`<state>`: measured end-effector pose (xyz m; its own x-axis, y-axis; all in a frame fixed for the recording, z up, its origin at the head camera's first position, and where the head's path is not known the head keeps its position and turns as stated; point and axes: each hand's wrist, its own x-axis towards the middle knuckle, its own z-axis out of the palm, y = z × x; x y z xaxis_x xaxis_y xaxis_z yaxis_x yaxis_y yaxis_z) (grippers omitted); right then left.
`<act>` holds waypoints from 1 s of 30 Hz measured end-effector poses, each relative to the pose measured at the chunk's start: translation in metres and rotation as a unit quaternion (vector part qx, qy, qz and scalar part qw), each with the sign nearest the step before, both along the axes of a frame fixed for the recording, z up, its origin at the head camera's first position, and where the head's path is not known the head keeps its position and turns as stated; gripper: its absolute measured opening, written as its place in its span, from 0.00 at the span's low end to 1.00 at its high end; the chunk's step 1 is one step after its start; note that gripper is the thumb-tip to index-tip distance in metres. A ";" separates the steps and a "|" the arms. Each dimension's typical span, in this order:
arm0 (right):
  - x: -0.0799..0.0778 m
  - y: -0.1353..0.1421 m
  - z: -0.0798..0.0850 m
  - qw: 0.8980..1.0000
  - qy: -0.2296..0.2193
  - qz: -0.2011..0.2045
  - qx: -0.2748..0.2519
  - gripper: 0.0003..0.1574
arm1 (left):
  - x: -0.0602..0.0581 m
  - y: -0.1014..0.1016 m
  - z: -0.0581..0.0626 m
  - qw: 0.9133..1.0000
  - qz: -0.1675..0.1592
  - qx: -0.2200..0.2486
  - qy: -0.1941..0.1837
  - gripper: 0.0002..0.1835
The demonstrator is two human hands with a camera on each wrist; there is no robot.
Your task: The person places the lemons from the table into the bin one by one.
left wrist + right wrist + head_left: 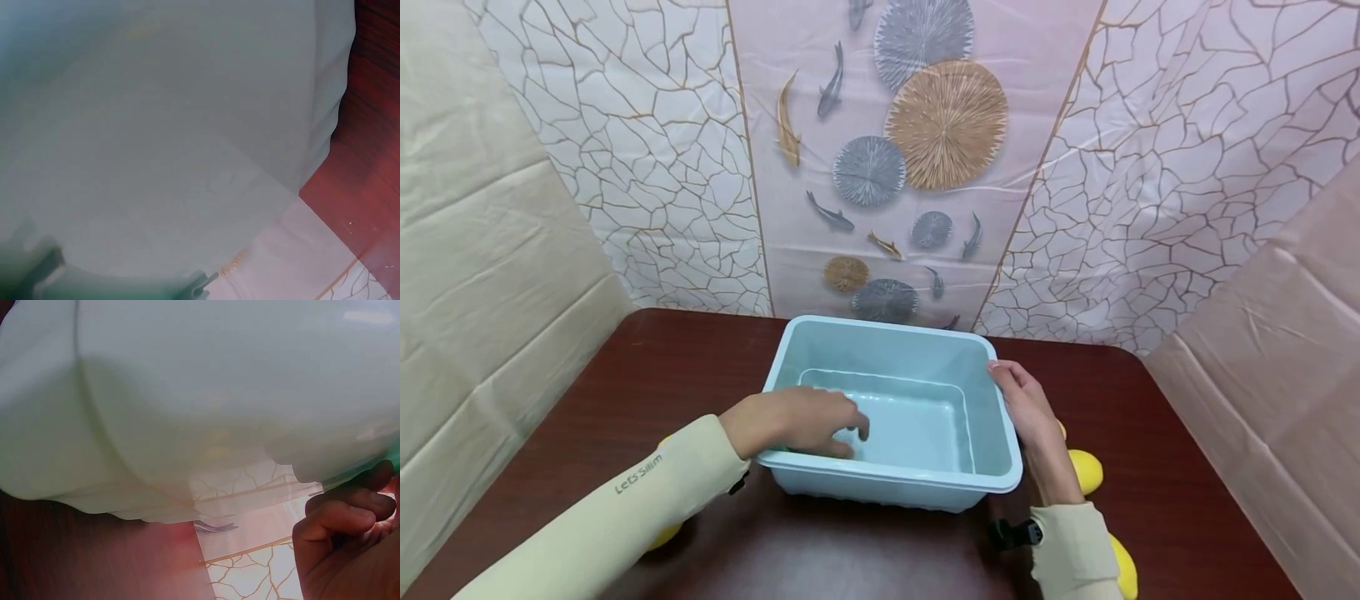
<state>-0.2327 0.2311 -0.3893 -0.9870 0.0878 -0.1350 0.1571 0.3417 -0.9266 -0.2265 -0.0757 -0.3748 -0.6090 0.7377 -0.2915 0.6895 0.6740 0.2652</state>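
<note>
A light-blue rectangular plastic basin (895, 492) is at the middle of the dark wooden table; whether its base touches the table I cannot tell. My right hand (1028, 408) grips its right rim, thumb over the edge. In the right wrist view the right hand's fingers (340, 519) are curled at the basin's outer wall (187, 381). My left hand (812, 421) reaches over the left front corner, fingers loosely bent inside the basin, with nothing visible in them. The left wrist view is mostly filled by the pale basin wall (187, 137).
Several yellow lemon-like fruits (1086, 472) lie on the table (700, 358) right of the basin, partly behind the right forearm. More yellow (664, 536) shows beneath the left sleeve. A patterned curtain (880, 233) stands behind the table, with plain cloth at both sides.
</note>
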 end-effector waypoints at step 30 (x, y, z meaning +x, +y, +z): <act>0.000 0.000 0.000 1.000 -0.002 -0.005 -0.017 0.33 | 0.022 -0.071 0.054 0.968 0.067 0.147 0.191 0.23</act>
<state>-0.2327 0.2309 -0.3896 -0.9856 0.0924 -0.1413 0.1632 0.3083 -0.9372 -0.2041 -0.1469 -0.3208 -0.7275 0.6607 0.1849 0.6861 0.6986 0.2029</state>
